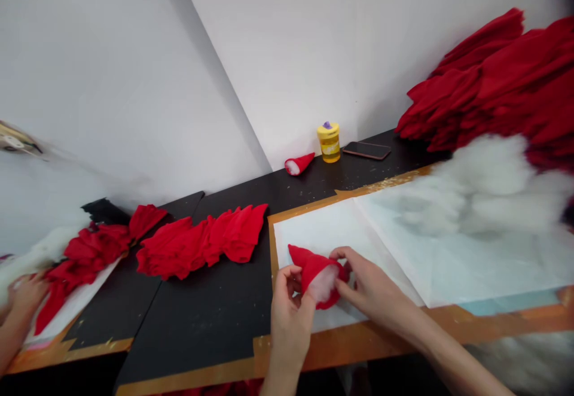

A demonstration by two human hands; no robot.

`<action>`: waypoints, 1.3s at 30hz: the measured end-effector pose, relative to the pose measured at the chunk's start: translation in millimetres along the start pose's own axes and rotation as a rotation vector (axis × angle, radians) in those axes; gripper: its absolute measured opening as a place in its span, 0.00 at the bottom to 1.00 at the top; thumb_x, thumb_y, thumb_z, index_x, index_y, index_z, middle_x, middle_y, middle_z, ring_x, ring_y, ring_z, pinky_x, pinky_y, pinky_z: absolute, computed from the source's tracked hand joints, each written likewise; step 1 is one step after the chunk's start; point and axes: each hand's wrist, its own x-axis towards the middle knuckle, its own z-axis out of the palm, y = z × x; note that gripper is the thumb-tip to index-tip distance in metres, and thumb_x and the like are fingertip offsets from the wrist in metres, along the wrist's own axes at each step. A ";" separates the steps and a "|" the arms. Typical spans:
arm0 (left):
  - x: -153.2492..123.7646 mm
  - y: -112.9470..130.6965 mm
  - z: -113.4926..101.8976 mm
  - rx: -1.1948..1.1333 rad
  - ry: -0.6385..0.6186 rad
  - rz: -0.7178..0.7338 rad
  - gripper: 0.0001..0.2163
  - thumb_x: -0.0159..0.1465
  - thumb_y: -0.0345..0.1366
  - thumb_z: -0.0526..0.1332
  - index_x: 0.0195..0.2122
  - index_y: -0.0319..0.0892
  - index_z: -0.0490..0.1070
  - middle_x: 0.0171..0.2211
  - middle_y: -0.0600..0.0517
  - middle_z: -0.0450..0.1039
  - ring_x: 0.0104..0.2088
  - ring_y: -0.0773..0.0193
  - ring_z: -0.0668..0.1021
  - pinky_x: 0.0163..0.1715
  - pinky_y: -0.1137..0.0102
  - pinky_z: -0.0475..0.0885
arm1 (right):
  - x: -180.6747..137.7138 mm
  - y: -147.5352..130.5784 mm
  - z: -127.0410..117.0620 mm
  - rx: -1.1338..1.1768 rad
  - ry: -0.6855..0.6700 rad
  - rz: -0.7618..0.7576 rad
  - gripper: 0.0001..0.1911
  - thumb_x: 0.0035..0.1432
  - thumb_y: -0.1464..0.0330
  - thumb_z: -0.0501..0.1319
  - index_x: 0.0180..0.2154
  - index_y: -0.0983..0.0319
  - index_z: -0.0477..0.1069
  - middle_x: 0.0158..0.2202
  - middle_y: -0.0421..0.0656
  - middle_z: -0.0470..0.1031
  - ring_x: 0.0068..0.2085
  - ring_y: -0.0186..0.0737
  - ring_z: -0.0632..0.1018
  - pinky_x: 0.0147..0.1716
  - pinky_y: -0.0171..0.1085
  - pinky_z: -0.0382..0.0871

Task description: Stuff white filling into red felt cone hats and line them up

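Note:
Between my two hands is a red cone-shaped fabric hat, its pointed tip turned up and left. White stuffing shows in its round open end, which faces me. My left hand grips the left side of the rim, thumb at the edge of the opening. On the right side of the rim, my right hand pinches the fabric between thumb and fingers. Below the hat lies a white sheet on the table.
A heap of white stuffing covers the sheet's right side, with red fabric piled behind. At the back stand a stuffed red cone, a yellow-lidded jar and a phone. Red pieces lie left, near another person's hand.

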 end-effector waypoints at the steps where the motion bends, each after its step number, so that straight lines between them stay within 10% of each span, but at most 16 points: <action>1: -1.4 0.7 -1.3 -0.010 0.008 0.010 0.10 0.55 0.33 0.62 0.39 0.43 0.68 0.35 0.51 0.72 0.36 0.61 0.76 0.35 0.70 0.72 | -1.0 -1.1 -3.1 0.022 0.020 -0.017 0.19 0.56 0.70 0.57 0.50 0.57 0.62 0.35 0.39 0.73 0.27 0.37 0.74 0.32 0.36 0.66; 6: -6.4 1.9 -4.8 0.136 -0.020 0.044 0.06 0.62 0.39 0.61 0.31 0.43 0.68 0.29 0.54 0.68 0.29 0.64 0.72 0.29 0.73 0.68 | -15.4 -11.9 -5.7 -0.034 0.312 -0.158 0.05 0.63 0.66 0.56 0.37 0.58 0.69 0.34 0.42 0.76 0.32 0.40 0.77 0.34 0.38 0.70; 13: -11.1 -1.0 -2.0 0.214 -0.066 0.118 0.05 0.64 0.35 0.58 0.32 0.44 0.69 0.34 0.51 0.69 0.35 0.61 0.74 0.36 0.70 0.70 | -40.2 -8.1 35.6 -0.040 0.098 -0.283 0.21 0.66 0.72 0.45 0.53 0.63 0.71 0.42 0.53 0.81 0.39 0.47 0.82 0.38 0.43 0.76; 19: -22.0 -10.7 -12.7 0.276 -0.163 0.154 0.05 0.65 0.35 0.59 0.33 0.43 0.73 0.41 0.47 0.70 0.44 0.56 0.75 0.48 0.64 0.69 | -32.1 -7.4 39.7 0.073 -0.042 -0.202 0.15 0.64 0.71 0.48 0.42 0.62 0.72 0.38 0.50 0.81 0.38 0.46 0.81 0.38 0.41 0.74; 24: -14.4 -17.0 -21.0 0.025 0.101 -0.054 0.15 0.61 0.42 0.64 0.48 0.43 0.69 0.41 0.46 0.71 0.40 0.58 0.77 0.38 0.67 0.74 | -50.2 -0.2 27.8 0.139 0.088 -0.158 0.10 0.67 0.65 0.53 0.44 0.57 0.72 0.36 0.43 0.79 0.31 0.39 0.78 0.32 0.35 0.72; 28: -10.8 -10.2 -18.3 0.199 -0.016 0.049 0.11 0.62 0.35 0.61 0.46 0.44 0.74 0.46 0.45 0.70 0.39 0.59 0.76 0.32 0.69 0.73 | -38.2 4.7 18.6 -0.013 0.281 -0.159 0.12 0.63 0.65 0.57 0.48 0.58 0.65 0.39 0.43 0.74 0.24 0.35 0.71 0.26 0.35 0.68; 31: -13.7 -8.5 -13.4 0.218 -0.079 0.076 0.08 0.62 0.32 0.59 0.39 0.43 0.77 0.44 0.45 0.71 0.40 0.58 0.77 0.36 0.68 0.73 | -15.1 -1.4 16.0 -0.139 0.089 -0.193 0.12 0.56 0.74 0.54 0.43 0.58 0.66 0.41 0.44 0.72 0.27 0.36 0.73 0.29 0.36 0.68; 34: -12.7 -13.7 -10.9 0.028 -0.002 0.006 0.07 0.61 0.36 0.63 0.40 0.42 0.75 0.42 0.45 0.74 0.43 0.56 0.77 0.41 0.66 0.73 | -3.4 -7.1 18.6 -0.174 -0.050 -0.208 0.10 0.51 0.79 0.51 0.31 0.57 0.59 0.31 0.40 0.70 0.28 0.37 0.74 0.29 0.35 0.67; 39: -1.0 -9.5 -8.3 -0.598 0.188 -0.264 0.28 0.52 0.45 0.74 0.51 0.43 0.68 0.48 0.44 0.75 0.47 0.55 0.78 0.46 0.65 0.73 | -16.8 -9.4 29.0 -0.091 0.136 -0.408 0.09 0.59 0.76 0.51 0.31 0.56 0.56 0.28 0.37 0.67 0.25 0.34 0.72 0.26 0.31 0.67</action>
